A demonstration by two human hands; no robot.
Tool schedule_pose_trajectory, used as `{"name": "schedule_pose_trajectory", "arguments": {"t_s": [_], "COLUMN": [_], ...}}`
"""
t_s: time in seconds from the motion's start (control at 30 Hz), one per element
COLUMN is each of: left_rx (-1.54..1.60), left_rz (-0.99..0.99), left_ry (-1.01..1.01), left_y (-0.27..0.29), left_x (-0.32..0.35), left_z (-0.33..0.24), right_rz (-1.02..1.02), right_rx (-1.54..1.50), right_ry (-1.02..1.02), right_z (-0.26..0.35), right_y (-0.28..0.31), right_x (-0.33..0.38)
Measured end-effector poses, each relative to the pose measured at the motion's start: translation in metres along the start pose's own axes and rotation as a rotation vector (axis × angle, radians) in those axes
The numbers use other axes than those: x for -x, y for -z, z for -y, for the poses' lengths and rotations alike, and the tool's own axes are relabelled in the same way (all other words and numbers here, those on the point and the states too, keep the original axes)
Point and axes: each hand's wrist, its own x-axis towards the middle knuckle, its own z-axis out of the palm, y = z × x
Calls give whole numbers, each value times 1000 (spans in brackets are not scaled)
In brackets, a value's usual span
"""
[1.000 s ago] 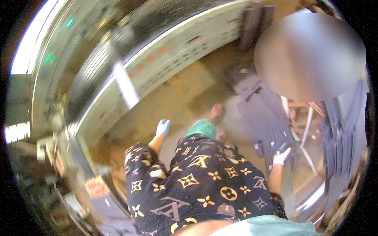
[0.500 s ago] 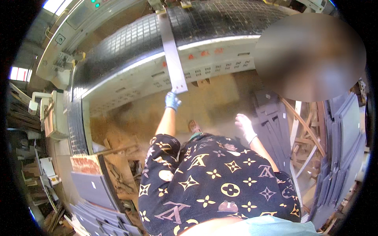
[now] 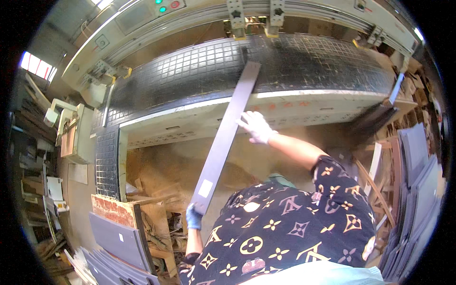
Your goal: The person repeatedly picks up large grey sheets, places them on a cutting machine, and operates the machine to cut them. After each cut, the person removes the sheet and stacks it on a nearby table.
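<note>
A long, narrow grey board (image 3: pixel 222 142) with a white label slants from the black grid-patterned machine bed (image 3: pixel 185 71) back toward me. Its far end lies over the bed, past the pale front edge. At the near end, my left hand (image 3: pixel 193 216), in a blue glove, is closed around the board. My right hand (image 3: pixel 257 127), in a white glove, is at the board's right edge about midway along. Its fingers are spread, and the fingertips appear to touch that edge.
Yellow-footed clamps (image 3: pixel 239 35) hang from the machine's beam over the bed. Grey panels are stacked at lower left (image 3: pixel 116 240) and at right (image 3: pixel 413 190). Wood offcuts (image 3: pixel 159 209) lie on the floor left of me. A white-and-wood box unit (image 3: pixel 71 135) stands at far left.
The board has come back toward me off the bed and now slants down to the left, with my left hand at its near end. My right hand has reached forward to its edge.
</note>
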Motion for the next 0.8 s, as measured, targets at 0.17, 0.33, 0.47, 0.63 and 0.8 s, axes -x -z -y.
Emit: {"name": "schedule_pose_trajectory", "arguments": {"t_s": [0.17,0.33,0.47,0.63,0.8], "left_rx": [41,282,527,398,309], "left_rz": [-62,-194,120,-116,-270], "left_ry": [-259,-423,-740,-302,-97], "left_y": [10,-50,-31,-106,-112], "left_x": [17,-21,-88,-175,-203], "left_z": [-54,-133,-155,-117,-84], "right_rz": [95,306,364,255,172], "right_rx": [94,-75,-114,-68,-60], "right_ry": [512,503,60,-639,-1132], "right_z": [-14,-35,-55,-101,-112], "right_y": [-26,-26,11,-1,-16], "right_x": [-126,-149,-106,-67,-83]}}
